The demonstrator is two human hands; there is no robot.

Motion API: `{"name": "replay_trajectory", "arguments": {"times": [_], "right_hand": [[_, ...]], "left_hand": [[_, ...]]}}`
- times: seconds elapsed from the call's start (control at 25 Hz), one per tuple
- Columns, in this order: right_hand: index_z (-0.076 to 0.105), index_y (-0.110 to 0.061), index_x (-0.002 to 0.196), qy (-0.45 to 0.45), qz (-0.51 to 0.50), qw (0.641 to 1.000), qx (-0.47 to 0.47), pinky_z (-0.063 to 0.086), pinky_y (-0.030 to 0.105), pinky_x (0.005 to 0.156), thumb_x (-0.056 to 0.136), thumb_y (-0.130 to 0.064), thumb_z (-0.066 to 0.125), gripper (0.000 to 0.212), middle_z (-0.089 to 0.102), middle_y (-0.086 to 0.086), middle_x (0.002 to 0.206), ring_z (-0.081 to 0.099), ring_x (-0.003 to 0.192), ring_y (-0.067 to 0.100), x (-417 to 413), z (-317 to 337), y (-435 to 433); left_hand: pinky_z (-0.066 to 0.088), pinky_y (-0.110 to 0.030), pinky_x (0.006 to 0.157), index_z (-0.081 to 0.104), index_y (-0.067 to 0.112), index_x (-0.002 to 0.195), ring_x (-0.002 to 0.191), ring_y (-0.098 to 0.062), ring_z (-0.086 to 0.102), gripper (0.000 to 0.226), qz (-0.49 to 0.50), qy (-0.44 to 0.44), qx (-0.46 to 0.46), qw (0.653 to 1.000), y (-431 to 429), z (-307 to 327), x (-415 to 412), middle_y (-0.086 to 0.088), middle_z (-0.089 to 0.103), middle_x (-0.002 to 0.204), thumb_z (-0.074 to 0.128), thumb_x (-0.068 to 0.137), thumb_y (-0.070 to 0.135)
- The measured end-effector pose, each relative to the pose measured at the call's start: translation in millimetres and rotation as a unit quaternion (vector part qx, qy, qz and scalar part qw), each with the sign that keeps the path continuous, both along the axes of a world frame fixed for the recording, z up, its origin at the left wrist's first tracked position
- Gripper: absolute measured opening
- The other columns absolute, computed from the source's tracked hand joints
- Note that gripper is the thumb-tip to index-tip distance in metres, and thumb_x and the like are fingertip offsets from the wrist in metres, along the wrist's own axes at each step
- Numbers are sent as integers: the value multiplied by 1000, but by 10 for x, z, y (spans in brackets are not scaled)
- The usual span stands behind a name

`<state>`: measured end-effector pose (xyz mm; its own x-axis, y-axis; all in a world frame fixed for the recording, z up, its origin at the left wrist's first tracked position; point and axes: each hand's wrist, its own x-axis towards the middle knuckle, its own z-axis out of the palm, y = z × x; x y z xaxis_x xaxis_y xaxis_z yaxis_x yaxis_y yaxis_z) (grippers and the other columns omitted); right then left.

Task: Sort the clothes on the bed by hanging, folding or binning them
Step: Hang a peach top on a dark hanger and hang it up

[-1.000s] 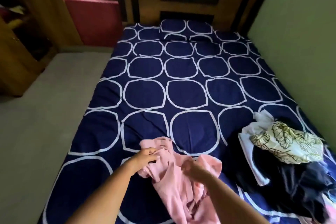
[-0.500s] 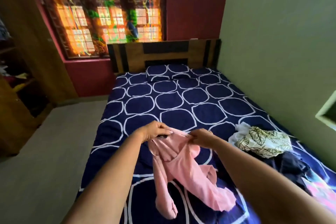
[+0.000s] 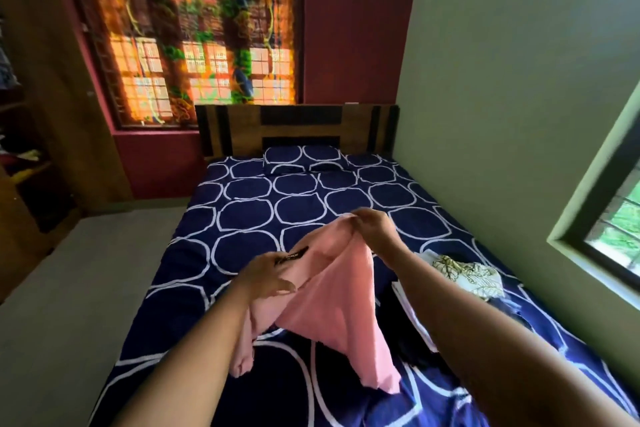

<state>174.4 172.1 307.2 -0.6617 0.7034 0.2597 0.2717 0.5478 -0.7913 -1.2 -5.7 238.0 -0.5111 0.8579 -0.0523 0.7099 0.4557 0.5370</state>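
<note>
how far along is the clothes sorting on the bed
Early. Nothing looks hung, folded or binned yet. In hand: the pink garment, held up above the bed by the left hand and right hand. Left: the pile with the leaf-print cloth and dark clothes.

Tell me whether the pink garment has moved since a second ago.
Yes. The pink garment has gone up: it lay bunched on the bed then, and now hangs above it, held by the left hand and right hand.

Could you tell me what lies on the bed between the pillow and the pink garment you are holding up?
Nothing: in the head view only bare patterned sheet lies between the pillow and the pink garment.
</note>
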Motion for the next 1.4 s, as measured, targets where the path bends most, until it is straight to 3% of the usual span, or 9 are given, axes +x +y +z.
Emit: {"name": "replay_trajectory", "arguments": {"times": [0.16,0.28,0.44,0.52,0.6,0.72,0.96,1.12,1.4], "right_hand": [[70,-15,103,28,-19,993,116,45,29,76,89,-16,56,19,72,5,95,64,87,22,644,175,-77],[68,-14,103,65,-56,989,117,40,28,70,94,-21,54,18,71,8,96,62,87,25,1143,326,-105],[62,-17,91,33,-41,989,139,34,28,65,97,-30,50,18,67,11,86,58,80,29,1657,288,-142],[48,-23,72,35,-47,990,131,33,31,63,97,-33,49,26,58,7,72,51,72,28,1796,241,-217],[46,-22,71,37,-70,989,121,33,32,62,95,-37,51,29,60,9,73,54,73,30,1892,201,-290],[59,-14,89,4,-80,992,99,39,33,64,92,-43,54,30,67,11,87,60,82,32,2025,108,-440],[62,-14,97,-32,11,997,68,39,31,68,90,-34,61,21,62,2,84,57,82,25,1956,92,-762],[60,-16,101,-48,61,997,16,39,30,72,87,-37,65,25,59,-1,87,56,85,22,1765,114,-1105],[64,-7,97,-161,186,966,-84,44,32,71,80,-47,70,43,63,7,88,56,79,20,1362,46,-1959]], "left_hand": [[44,-32,68,65,16,95,89,-25,64,29,126,82,22,988,-153,-258,594,-4,68,95,64,87,43],[35,-29,57,57,21,71,73,-23,60,38,229,3,56,972,-337,-304,1013,-2,66,78,54,89,54],[43,-34,92,65,12,117,111,-30,59,68,241,-188,159,939,-630,-425,1554,-11,65,120,40,78,62],[43,-28,90,63,5,119,104,-26,60,70,244,-254,198,915,-839,-339,1808,-8,67,110,52,77,60],[43,-20,66,68,3,98,79,-17,57,61,214,-248,164,931,-1095,-279,1945,-2,68,81,59,76,59],[43,-17,60,68,5,87,77,-13,54,5,227,-229,151,934,-1613,-225,2071,-6,66,81,71,85,8],[46,-30,70,57,20,88,81,-21,63,32,232,-33,38,971,-2631,159,1931,3,66,82,79,67,13],[40,-30,61,49,23,78,71,-26,57,30,312,82,126,938,-3111,273,1891,-3,60,74,67,73,-1],[40,-26,67,64,12,89,77,-21,59,23,440,61,232,865,-4245,323,1856,-4,67,81,77,73,0]]}}
